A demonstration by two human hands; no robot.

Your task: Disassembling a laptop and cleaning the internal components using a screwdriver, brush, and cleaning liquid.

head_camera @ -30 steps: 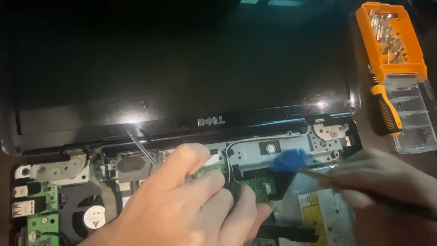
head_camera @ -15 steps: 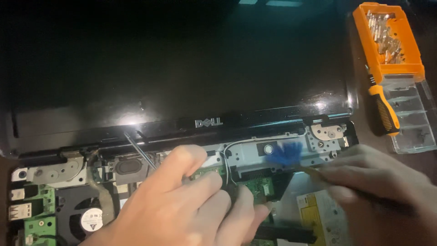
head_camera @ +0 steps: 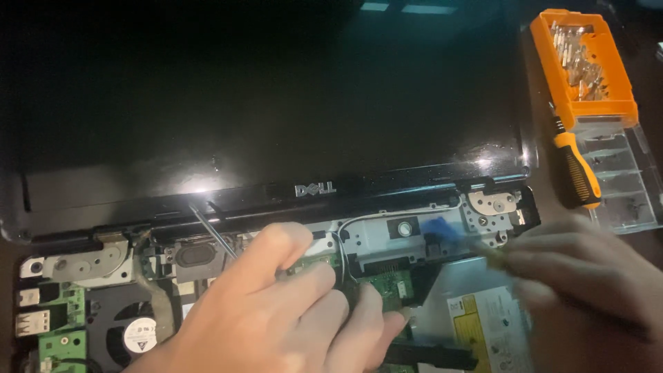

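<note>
Laptop [head_camera: 276, 173]: we are bracing its board [head_camera: 387, 287] with left hand [head_camera: 276, 324] fingers spread flat, right hand [head_camera: 587, 290] pinching a blue-tipped tool [head_camera: 442, 231] for prying.

- I see a black laptop screen [head_camera: 262, 103].
- Green circuit board [head_camera: 387, 287] under my left hand [head_camera: 276, 318].
- Blue tool tip [head_camera: 442, 228].
- Orange bit case [head_camera: 583, 65].
- Orange-and-black screwdriver [head_camera: 577, 169].

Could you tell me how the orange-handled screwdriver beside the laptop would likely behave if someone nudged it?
The screwdriver has a rounded handle, so it may roll. It lies partly on the clear tray, whose ridges might check it. Its dark grip bands probably keep it from slipping in the fingers.
</note>
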